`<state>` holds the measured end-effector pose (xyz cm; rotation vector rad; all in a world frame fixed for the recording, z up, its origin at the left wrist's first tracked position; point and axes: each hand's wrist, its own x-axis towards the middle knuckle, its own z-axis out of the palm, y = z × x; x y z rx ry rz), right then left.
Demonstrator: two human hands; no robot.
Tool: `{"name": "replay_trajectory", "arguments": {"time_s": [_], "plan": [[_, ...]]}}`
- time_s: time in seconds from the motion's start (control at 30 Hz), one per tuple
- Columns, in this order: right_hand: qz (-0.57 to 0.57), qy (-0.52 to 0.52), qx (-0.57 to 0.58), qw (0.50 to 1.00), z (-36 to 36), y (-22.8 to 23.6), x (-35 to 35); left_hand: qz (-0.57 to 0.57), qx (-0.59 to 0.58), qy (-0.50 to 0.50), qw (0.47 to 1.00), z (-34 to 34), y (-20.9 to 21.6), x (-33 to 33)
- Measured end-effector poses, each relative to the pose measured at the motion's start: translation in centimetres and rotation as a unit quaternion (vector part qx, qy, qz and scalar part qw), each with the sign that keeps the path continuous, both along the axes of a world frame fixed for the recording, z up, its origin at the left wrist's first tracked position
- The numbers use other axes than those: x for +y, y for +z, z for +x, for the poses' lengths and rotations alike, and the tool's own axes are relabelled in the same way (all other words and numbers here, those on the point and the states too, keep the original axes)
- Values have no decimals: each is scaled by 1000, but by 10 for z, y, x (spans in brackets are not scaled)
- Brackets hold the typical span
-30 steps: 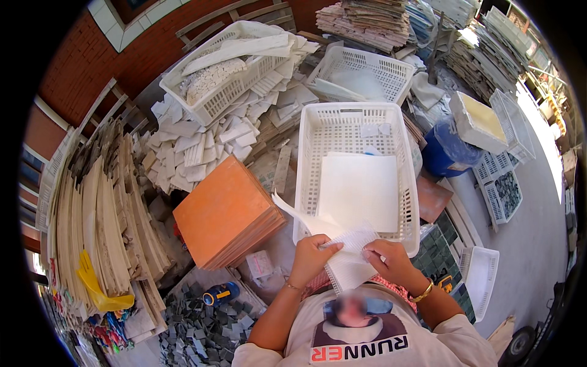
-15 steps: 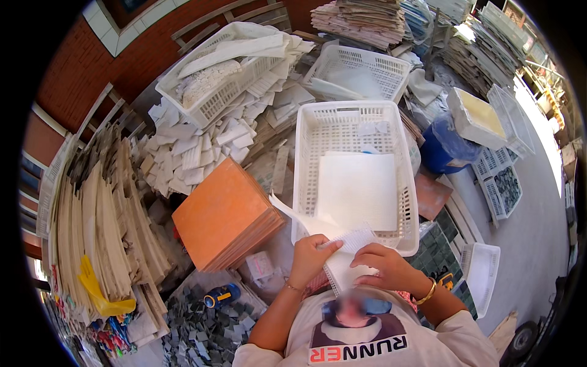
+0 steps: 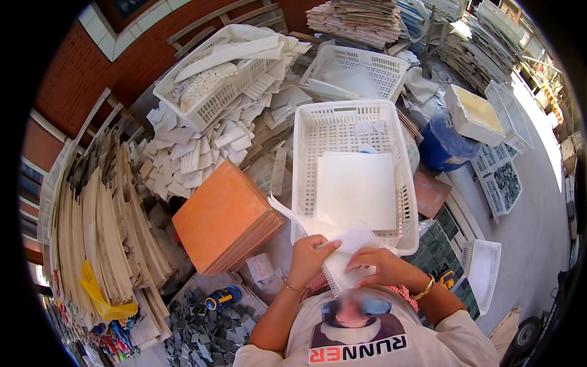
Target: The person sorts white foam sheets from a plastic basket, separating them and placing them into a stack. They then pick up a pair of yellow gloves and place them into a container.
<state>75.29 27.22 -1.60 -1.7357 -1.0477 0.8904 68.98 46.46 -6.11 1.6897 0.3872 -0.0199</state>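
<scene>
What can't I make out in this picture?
In the head view:
Left hand: its grip underneath is hidden by the white mesh sheet.
White crate: its floor beneath the white sheet stack is covered.
Blue barrel: its contents are hidden by plastic film.
Black wheel: whatever it belongs to is cut off by the dark fisheye edge.

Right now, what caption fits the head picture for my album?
Left hand holds white mesh, right hand over it, near a white crate.
</scene>
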Motion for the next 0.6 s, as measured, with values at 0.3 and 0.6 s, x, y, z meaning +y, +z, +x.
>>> {"name": "replay_trajectory", "arguments": {"time_s": [0.3,0.6], "plan": [[37,-100,-204,973,-7,-7,-6,4,-5,7,1000,-3,-1,-1],[78,-86,-203,972,-17,-1,0,6,-11,13,1000,-2,-5,-1]]}}
